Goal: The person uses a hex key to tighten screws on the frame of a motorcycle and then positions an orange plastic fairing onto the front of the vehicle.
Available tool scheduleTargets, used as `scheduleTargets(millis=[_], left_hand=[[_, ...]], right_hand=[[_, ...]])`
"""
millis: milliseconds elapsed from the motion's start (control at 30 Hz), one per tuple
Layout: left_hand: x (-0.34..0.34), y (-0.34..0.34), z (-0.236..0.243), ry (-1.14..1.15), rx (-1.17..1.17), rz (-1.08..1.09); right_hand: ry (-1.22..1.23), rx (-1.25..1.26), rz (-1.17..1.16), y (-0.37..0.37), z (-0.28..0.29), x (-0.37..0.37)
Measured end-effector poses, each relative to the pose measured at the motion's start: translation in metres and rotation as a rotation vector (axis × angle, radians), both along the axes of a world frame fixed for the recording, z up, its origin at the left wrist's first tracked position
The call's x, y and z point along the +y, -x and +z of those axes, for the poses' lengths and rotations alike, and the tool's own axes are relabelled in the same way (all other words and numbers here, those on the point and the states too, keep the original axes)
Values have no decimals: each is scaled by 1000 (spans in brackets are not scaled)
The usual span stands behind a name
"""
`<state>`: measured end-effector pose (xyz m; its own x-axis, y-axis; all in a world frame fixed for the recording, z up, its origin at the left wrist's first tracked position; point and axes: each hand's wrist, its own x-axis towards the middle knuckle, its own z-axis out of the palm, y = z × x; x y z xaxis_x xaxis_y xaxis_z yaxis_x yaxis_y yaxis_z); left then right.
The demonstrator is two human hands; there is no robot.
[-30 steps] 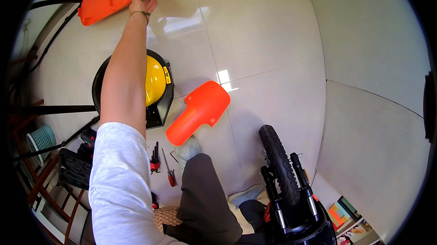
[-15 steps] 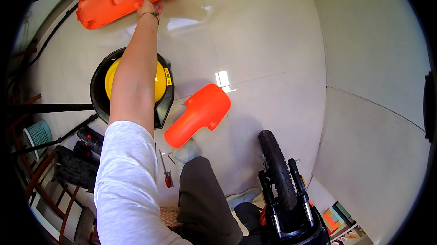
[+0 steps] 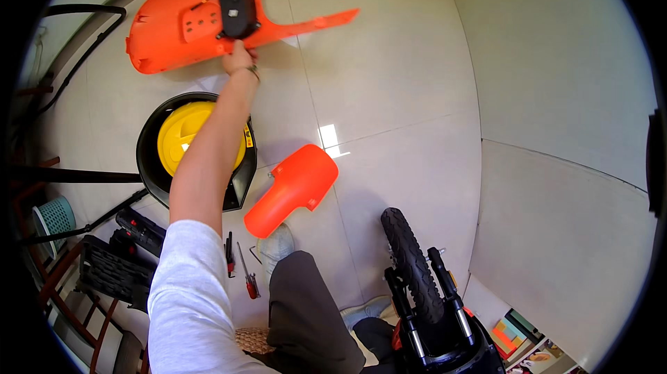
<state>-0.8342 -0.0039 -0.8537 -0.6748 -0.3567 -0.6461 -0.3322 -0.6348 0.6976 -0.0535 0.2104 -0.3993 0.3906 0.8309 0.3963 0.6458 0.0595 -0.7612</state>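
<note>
At the far left, a large orange plastic body panel shows its inner side, with a black oval housing fixed to it by small tabs. My left hand is closed on the panel's near edge, just below that housing; some of the fingers are hidden behind it. Beneath my outstretched forearm sits a black tub-like part with a yellow round lid, partly covered by the arm. To its right, an orange curved mudguard-like piece lies on the tiles near my foot. My right hand is out of the picture.
A knobbly black tyre in a fork stands at the lower right. Near my left foot lie a red-handled screwdriver and other small tools. Black tubes, a teal basket and a brown rack line the left side; a pale wall closes the right.
My left hand has closed more firmly round the panel's edge. The panel has shifted a little nearer and to the right, its long arm turned slightly. The whole view has also shifted slightly.
</note>
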Motion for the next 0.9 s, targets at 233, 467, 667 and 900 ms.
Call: scheduleTargets(millis=[233, 467, 667, 900], left_hand=[[89, -153, 36, -176, -91, -302], [64, -161, 17, -446, -107, -379], [83, -224, 133, -517, -120, -513], [69, -343, 324, -281, 145, -771]], right_hand=[[1, 5, -9, -13, 10, -9], [49, 57, -30, -37, 6, -26], [34, 142, -67, -70, 36, -65], [461, 274, -26, -136, 67, -136]])
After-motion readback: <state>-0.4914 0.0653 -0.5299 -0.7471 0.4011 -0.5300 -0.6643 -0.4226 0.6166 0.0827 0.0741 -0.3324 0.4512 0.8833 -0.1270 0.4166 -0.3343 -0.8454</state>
